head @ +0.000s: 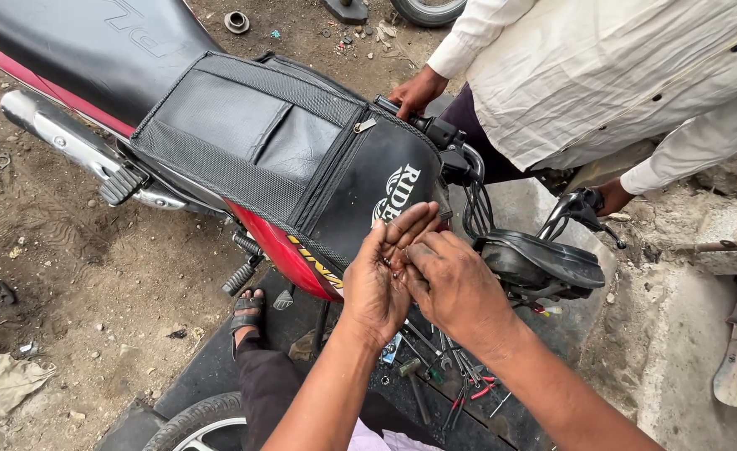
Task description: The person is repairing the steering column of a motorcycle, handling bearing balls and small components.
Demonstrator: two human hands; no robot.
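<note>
My left hand (375, 288) is held palm up and cupped beside the motorcycle's black tank bag (277, 146). A few small dark parts (394, 267) lie in its palm; they are too small to identify. My right hand (460, 291) lies against it, with the fingertips pressed into the left palm over those parts. Whether the right fingers pinch one of them is hidden. Both hands hover above the red motorcycle's (289, 255) side, just left of its black headlight cowl (544, 259).
Another person in a white shirt (602, 75) stands across the bike, one hand (417, 90) on the handlebar and the other (612, 197) by the lever. Several hand tools (448, 376) lie on a black mat below. My sandalled foot (247, 311), a tyre (197, 424) and a rag (5, 380) are on the dirt.
</note>
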